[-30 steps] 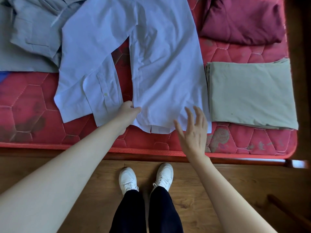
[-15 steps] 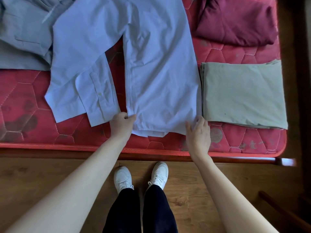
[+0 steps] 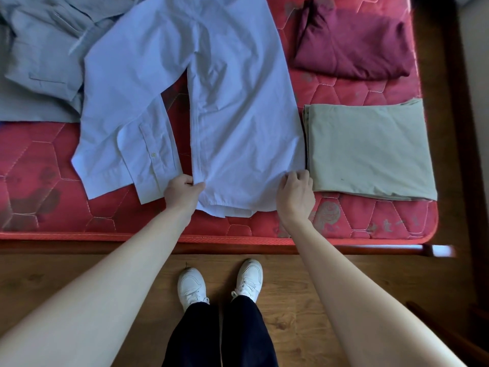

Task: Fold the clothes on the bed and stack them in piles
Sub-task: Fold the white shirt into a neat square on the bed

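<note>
A pale blue long-sleeved shirt (image 3: 232,107) lies spread on the red mattress (image 3: 39,165), its hem towards me and one sleeve folded down on the left. My left hand (image 3: 182,194) pinches the hem at the shirt's left lower corner. At the right lower corner my right hand (image 3: 296,194) pinches the fabric with curled fingers. Right of the shirt lies a folded beige garment (image 3: 370,149). Behind that sits a folded maroon garment (image 3: 352,43).
Crumpled grey clothes (image 3: 39,56) lie at the back left of the mattress. The bed's wooden frame (image 3: 449,154) runs along the right side. I stand on a wooden floor (image 3: 291,300) at the mattress's near edge, white shoes (image 3: 219,284) below.
My right hand came down from hovering open above the hem and now pinches the shirt's right lower corner. My left hand keeps its hold on the left corner.
</note>
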`<state>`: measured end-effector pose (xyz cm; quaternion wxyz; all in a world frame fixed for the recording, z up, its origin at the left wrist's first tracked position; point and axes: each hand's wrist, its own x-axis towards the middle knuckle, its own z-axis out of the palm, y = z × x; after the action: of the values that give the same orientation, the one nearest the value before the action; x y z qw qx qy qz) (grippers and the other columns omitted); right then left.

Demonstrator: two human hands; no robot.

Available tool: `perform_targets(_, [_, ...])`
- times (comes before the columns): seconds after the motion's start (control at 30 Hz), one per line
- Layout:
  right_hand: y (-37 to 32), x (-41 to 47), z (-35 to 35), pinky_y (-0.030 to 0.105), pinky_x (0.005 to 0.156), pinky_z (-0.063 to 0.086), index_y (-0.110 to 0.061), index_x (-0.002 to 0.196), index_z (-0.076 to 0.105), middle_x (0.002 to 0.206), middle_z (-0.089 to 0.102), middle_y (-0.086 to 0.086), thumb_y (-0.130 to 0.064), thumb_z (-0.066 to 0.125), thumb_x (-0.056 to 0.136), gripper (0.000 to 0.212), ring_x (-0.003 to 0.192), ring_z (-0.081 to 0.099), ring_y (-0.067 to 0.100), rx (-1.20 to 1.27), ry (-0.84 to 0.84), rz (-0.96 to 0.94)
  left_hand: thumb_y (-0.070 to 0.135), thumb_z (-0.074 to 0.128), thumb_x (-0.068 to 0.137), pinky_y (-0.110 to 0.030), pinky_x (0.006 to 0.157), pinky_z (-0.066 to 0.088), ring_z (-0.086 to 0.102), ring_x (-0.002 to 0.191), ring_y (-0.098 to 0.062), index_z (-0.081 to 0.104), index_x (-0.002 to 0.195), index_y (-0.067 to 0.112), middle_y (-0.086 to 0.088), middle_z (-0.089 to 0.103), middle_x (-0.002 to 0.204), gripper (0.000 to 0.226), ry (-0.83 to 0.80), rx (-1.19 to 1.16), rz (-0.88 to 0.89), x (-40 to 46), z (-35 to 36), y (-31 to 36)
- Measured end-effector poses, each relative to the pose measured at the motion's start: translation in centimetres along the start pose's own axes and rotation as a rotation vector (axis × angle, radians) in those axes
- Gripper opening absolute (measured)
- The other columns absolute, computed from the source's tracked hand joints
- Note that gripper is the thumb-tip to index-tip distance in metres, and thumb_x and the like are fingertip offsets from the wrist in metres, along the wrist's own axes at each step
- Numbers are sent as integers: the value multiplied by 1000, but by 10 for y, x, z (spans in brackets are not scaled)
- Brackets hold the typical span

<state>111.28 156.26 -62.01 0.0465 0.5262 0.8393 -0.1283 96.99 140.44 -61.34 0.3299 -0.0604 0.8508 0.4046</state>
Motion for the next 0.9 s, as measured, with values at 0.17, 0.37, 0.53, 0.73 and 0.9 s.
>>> perform_targets(0.17, [2,0,2,42,96,41,-1,102,64,143,39,16,-18,44,99,26,135,33,31,35,-15,-52,14,65,87,-26,67,37,53,81,-19,64,93,4,-7,61,88,12,70,75,29,9,-22,-7])
perform_targets(0.37, [-4,-27,11,36,85,40,-8,132,43,132,47,10,-19,61,90,47,120,44,29,307,-24,100,13,66,86,-31,73,43,57,86,-23,64,94,5,-12,64,95,11,75,116,-27,20,-56,-24])
perform_targets(0.53, [-13,-44,6,37,74,46,-8,109,55,103,65,9,-29,63,85,33,95,62,32,555,-294,385,8,63,90,-46,89,53,63,100,-35,61,100,1,-20,65,108,13,-36,8,-123,12,-60,-27])
perform_targets(0.73, [-18,-20,-46,28,62,51,-13,84,71,78,70,-1,-22,71,82,9,72,62,12,1295,-254,63,5,59,91,-22,57,56,70,71,-12,63,87,14,1,74,79,11,-239,-649,-10,-1,-79,17])
perform_targets(0.9, [10,-63,-29,30,62,42,-4,79,65,71,61,3,-10,65,85,9,70,54,15,922,-378,473,-2,48,96,-22,67,56,69,74,-10,61,100,9,-5,68,94,17,-247,-723,-312,-36,-54,-19])
